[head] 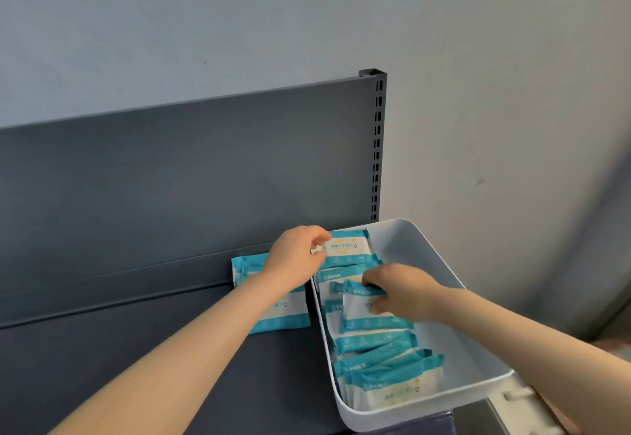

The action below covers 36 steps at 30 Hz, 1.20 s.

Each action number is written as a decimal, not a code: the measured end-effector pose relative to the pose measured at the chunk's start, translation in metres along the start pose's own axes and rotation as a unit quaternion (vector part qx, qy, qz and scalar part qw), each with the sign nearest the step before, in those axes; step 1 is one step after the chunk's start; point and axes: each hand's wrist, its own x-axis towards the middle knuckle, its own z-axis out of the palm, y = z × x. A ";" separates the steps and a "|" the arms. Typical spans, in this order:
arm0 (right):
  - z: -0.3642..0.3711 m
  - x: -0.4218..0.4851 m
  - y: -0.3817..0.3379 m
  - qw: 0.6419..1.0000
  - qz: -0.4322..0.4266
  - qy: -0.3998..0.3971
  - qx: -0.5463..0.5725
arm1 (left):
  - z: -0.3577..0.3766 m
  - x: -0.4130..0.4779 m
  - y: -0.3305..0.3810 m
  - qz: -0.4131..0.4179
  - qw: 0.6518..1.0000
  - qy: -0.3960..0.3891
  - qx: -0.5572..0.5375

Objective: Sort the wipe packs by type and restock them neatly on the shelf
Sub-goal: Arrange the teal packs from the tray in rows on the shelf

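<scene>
Wipe packs (pixel 348 246) gripped by left hand (pixel 296 254), right hand (pixel 400 293), lettering blurred

A shop aisle, by the look. A dark grey metal shelf (pixel 136 349) has a slotted upright (pixel 376 147). A white bin (pixel 444 281) holds teal wipe packs (pixel 375 342).

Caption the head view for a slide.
Left hand pinches the rearmost wipe pack in the white bin, right hand grips a middle pack; stacked packs lie beside it on the grey shelf.
</scene>
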 end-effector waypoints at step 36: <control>-0.020 -0.047 0.028 0.993 0.038 0.098 0.056 | -0.011 0.002 0.026 -0.024 0.997 -0.060 -0.032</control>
